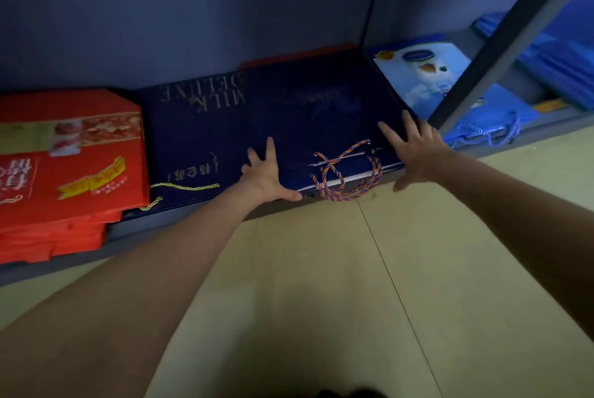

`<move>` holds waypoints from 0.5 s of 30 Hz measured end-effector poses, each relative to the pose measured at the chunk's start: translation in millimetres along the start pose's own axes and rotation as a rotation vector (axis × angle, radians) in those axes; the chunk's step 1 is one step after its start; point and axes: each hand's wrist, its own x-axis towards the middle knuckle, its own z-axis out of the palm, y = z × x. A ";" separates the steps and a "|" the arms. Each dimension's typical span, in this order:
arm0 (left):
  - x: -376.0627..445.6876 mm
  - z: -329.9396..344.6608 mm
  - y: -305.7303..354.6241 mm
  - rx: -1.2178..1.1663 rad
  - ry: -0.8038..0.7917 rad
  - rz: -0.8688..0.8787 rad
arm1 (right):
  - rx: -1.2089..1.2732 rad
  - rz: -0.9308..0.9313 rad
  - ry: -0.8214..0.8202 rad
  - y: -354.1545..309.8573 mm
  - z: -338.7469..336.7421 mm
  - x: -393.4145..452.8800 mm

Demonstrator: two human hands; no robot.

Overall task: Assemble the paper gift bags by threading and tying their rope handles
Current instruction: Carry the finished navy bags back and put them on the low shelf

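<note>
Navy bag stack flat, handles toward person

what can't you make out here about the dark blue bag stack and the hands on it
- Head view: print on the top dark blue bag is too dim and blurred to read.
- How many bags are in the stack: only a few pale edges show by the multicoloured rope handles.
- Left hand: thumb lies along the front edge; whether it grips is unclear.
- Right hand: thumb drops past the front edge; the bag corner is hidden beneath it.
</note>
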 end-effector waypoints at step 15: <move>13.9 3.4 15.8 -0.058 0.129 -0.012 | 0.193 -0.091 -0.038 19.1 -9.6 67.3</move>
